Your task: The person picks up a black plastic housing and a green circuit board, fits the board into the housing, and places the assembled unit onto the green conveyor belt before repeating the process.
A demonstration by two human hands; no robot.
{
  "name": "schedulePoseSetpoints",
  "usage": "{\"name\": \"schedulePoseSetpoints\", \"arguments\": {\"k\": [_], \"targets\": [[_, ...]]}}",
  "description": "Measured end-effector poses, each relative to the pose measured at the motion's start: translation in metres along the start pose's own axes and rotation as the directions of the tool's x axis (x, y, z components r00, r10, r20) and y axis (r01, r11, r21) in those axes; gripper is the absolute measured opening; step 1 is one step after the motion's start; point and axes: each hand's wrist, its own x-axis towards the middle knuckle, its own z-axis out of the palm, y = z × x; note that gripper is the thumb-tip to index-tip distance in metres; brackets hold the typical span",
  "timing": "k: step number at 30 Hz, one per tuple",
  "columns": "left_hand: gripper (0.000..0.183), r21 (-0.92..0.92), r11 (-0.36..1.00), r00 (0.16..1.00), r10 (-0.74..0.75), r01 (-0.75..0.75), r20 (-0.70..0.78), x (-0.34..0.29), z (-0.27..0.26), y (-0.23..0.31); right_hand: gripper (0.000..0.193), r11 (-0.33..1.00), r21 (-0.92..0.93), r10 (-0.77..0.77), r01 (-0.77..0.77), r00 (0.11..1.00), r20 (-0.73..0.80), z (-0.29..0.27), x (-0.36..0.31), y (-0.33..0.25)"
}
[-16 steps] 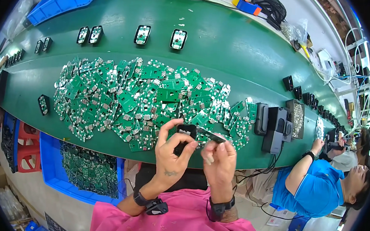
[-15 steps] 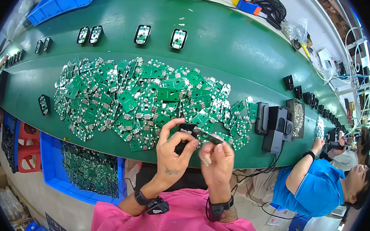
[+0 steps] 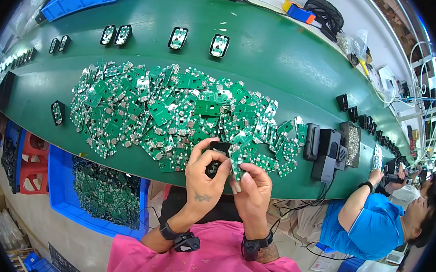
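Close to the bench's near edge, my left hand has its fingers wrapped round a small black plastic housing. My right hand pinches a green circuit board by its lower end. The board stands tilted just right of the housing, its face with components showing. Whether the two touch, I cannot tell; my fingers cover part of the housing. Beyond both hands spreads a wide heap of similar green circuit boards.
Black housings with boards inside, such as one housing, stand across the green bench. At right are a black device and a box of small parts. A blue bin of boards sits below left. A person in blue works at right.
My right hand has turned the circuit board from nearly edge-on to upright, so its component side shows. My left hand keeps the housing in about the same place. The whole view has shifted slightly.
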Motion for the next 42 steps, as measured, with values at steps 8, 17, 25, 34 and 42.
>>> {"name": "schedulePoseSetpoints", "arguments": {"k": [8,17,25,34,42], "targets": [[0.028,-0.208,0.969,0.969,-0.081,0.131,0.235,-0.001,-0.007,0.003,0.019,0.905,-0.425,-0.013,0.031,0.999,0.044,-0.008,0.010,-0.024],[0.052,-0.404,0.837,0.888,-0.190,0.370,0.418,0.003,-0.019,0.015,0.024,0.646,-0.733,-0.011,0.212,0.963,0.269,-0.015,0.015,-0.037],[0.050,-0.448,0.786,0.858,-0.194,0.427,0.476,-0.004,-0.013,0.012,0.015,0.510,-0.713,-0.255,0.481,0.876,0.408,-0.008,0.023,-0.030],[0.050,-0.479,0.776,0.886,-0.217,0.411,0.409,-0.010,-0.007,0.019,0.012,0.573,-0.721,-0.305,0.391,0.918,0.256,0.005,0.011,-0.023],[0.052,0.039,0.999,0.995,0.028,-0.032,0.096,-0.017,-0.010,0.019,0.006,0.170,-0.831,-0.469,0.529,0.785,0.404,0.023,0.002,-0.030]]}}
